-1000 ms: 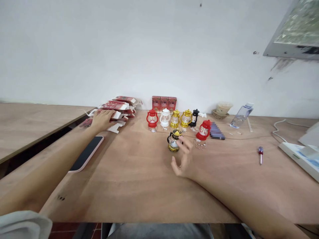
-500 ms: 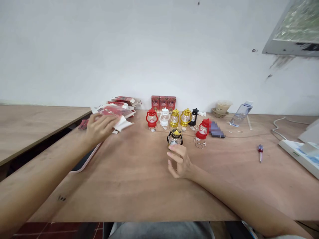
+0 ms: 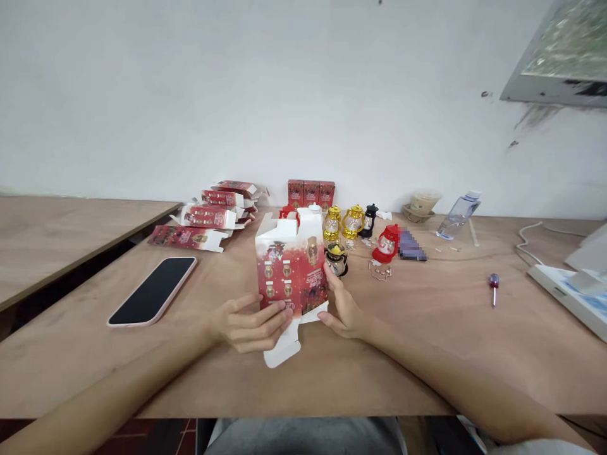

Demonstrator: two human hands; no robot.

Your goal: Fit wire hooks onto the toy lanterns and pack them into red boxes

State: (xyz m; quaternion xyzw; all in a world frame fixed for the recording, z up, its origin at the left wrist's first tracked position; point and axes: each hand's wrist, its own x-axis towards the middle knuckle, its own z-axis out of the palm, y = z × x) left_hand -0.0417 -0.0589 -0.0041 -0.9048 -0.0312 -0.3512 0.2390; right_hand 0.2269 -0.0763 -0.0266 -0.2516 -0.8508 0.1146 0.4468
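Observation:
In front of me is a red printed cardboard box (image 3: 291, 284), unfolded upright with its white end flaps loose at top and bottom. My left hand (image 3: 258, 323) grips its lower left side, fingers across the printed front. At the right edge my right hand (image 3: 345, 308) holds it between thumb and fingers. Just behind the box, partly hidden by it, stands a black and gold mini lantern (image 3: 336, 258). A red lantern (image 3: 387, 243) leans to the right, next to a small wire piece (image 3: 380, 271).
Flat red boxes (image 3: 208, 217) lie piled at the back left, with a phone (image 3: 152, 291) nearer me. Gold lanterns (image 3: 353, 222), a black lantern (image 3: 370, 221) and red boxes (image 3: 311, 194) line the wall. Rightward are a bottle (image 3: 458, 216), a cup (image 3: 424, 203) and a screwdriver (image 3: 494, 289).
My left hand has brought a red box from the left pile to the middle, where it has been opened out. My right hand has moved from the black and gold lantern onto the box.

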